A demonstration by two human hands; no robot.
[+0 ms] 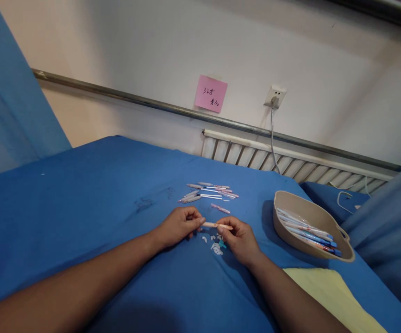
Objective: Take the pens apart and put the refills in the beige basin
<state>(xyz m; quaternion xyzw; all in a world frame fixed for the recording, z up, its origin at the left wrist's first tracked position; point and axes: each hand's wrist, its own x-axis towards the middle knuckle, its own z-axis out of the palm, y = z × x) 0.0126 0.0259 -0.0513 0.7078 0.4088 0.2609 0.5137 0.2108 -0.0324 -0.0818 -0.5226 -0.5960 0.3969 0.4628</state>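
Note:
Between my two hands a slim, light peach pen (210,225) lies roughly level. My left hand (182,225) pinches its left end and my right hand (239,238) pinches its right end, so both hands are closed on it. Just below are small white pieces (216,249) and a teal piece (222,243), close to my right fingers. Beyond the hands lie several pen parts: greyish barrels (191,197), white refill tubes (211,196) and pink patterned barrels (228,192). One pink patterned barrel (220,208) rests apart, nearer to my hands.
At the right, a beige basket (280,196) holds several pens (308,231). A yellow cloth (328,291) lies in front of it on the blue-covered table (92,194). Behind are a radiator (249,155), a metal rail (145,102), and a wall socket (275,96) with a plugged-in cable.

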